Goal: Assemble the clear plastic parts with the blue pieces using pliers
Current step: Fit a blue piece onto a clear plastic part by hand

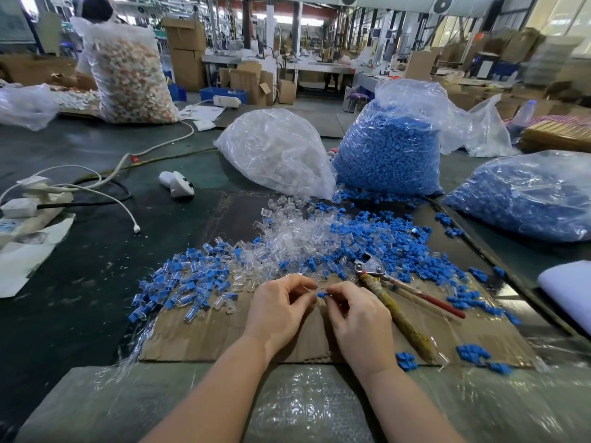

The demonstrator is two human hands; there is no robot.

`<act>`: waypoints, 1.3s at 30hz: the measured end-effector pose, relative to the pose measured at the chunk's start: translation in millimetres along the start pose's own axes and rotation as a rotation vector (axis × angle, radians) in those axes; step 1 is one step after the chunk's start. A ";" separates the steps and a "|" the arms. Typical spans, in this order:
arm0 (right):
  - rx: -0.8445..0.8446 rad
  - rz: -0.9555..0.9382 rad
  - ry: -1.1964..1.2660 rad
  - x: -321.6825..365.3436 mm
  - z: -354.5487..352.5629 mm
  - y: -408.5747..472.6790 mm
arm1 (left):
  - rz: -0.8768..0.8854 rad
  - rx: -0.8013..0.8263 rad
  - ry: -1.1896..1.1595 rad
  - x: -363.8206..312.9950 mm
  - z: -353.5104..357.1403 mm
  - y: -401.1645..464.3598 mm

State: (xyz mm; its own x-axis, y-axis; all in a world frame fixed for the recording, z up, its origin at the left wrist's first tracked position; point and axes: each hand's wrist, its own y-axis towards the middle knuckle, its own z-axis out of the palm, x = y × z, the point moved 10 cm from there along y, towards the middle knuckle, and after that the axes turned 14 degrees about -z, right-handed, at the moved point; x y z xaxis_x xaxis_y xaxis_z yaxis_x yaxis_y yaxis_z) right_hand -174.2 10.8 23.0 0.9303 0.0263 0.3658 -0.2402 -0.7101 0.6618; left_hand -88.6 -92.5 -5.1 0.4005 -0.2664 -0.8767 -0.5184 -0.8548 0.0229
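Note:
My left hand pinches a small clear plastic part between thumb and fingertips. My right hand pinches a small blue piece right beside it, over a sheet of cardboard. The pliers, with a metal head and one red handle and one taped handle, lie on the cardboard just right of my right hand. Loose clear parts and loose blue pieces are heaped behind my hands. Joined clear-and-blue pieces spread to the left.
A bag of clear parts and two bags of blue pieces stand behind the heap. A white handheld device, power strips and cables lie at left. Bubble wrap covers the near edge. A person sits far left.

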 end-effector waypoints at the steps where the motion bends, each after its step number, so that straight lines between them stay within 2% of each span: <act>1: 0.004 -0.003 -0.006 0.8 0.0 -0.1 | 0.001 0.019 -0.008 -0.7 1.4 -0.5; 10: 0.039 -0.056 0.013 6.8 2.4 0.5 | 0.001 0.102 -0.044 -3.7 5.5 -3.2; 32: 0.075 -0.083 0.007 8.7 5.8 1.0 | -0.029 0.086 0.001 -2.1 3.8 -1.5; 36: 0.042 -0.012 -0.070 -1.2 -4.9 2.1 | -0.035 0.078 -0.009 -2.2 2.9 -0.4; 39: 0.096 0.195 -0.278 -32.4 -21.2 -0.7 | -0.042 0.097 -0.042 -2.9 3.9 -1.1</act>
State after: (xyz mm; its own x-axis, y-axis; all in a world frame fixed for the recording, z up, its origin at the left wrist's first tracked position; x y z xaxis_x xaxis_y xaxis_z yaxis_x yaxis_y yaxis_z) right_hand -210.0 25.4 24.6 0.9124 -0.2998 0.2785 -0.4062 -0.7460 0.5277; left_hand -92.1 -89.1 -4.5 0.3923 -0.2101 -0.8955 -0.5731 -0.8174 -0.0593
